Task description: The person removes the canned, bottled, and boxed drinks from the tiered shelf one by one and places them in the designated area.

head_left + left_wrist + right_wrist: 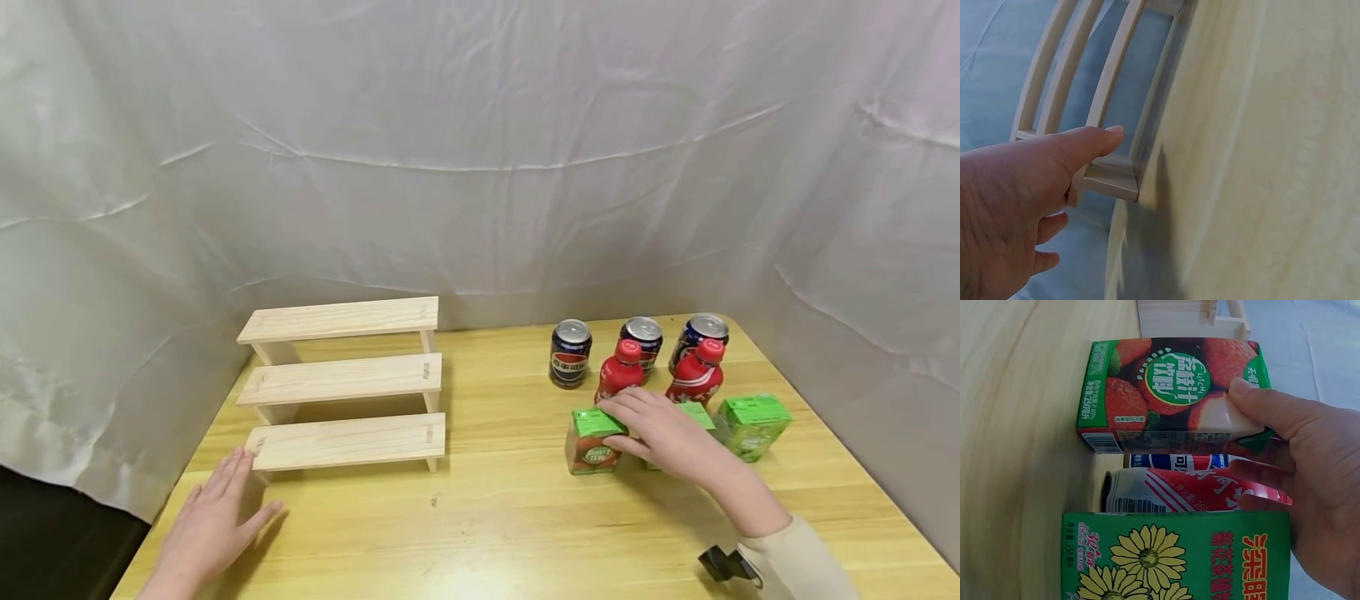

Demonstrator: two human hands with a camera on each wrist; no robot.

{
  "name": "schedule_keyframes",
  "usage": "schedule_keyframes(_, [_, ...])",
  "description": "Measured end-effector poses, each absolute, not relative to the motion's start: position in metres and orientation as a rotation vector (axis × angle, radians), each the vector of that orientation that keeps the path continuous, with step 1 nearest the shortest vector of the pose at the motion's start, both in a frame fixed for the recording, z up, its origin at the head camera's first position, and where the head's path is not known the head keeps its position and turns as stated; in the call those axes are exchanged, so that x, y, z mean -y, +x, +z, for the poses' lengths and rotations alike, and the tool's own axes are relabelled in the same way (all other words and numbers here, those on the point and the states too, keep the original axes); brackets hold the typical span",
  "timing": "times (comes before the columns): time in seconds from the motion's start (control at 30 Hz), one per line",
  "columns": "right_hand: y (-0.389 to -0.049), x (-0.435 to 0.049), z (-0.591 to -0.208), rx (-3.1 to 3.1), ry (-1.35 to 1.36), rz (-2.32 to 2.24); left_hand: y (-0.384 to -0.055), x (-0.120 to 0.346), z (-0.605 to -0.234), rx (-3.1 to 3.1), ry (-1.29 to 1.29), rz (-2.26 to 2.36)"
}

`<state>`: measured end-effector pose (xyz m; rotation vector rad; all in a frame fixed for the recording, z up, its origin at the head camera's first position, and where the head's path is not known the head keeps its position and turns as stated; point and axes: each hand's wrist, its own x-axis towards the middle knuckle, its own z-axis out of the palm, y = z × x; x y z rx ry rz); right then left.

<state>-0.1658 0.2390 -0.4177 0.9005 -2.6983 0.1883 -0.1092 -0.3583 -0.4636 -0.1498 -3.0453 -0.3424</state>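
My right hand point(667, 433) holds the top of a litchi juice carton point(592, 454), which stands on the table. Seen from the right wrist, the thumb presses the front face of this red and green box, and the other fingers reach behind it. Beside it is a green chrysanthemum tea carton point(1147, 550), partly under the hand in the head view. On the left, a three-step wooden shelf rack point(348, 442) stands on the table. My left hand point(213, 525) has its fingers extended and touches the left end of the lowest step, with the thumb spread away.
Behind the cartons stand two red bottles point(621, 375) and three dark blue soda cans point(570, 358). Another green carton point(753, 425) stands at the right. A pale cloth point(495, 208) hangs around the back and sides of the wooden table point(480, 533).
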Motion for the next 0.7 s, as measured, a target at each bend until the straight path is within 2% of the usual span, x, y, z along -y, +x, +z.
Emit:
schedule_keyframes(0.37, [-0.168, -0.241, -0.415, 2.722, 0.901, 0.172, -0.12, 0.356, -0.441, 2.968, -0.199, -0.315])
schedule_keyframes(0.7, [-0.169, -0.236, -0.393, 2.6, 0.93, 0.182, -0.142, 0.338, -0.389, 2.908, -0.274, -0.271])
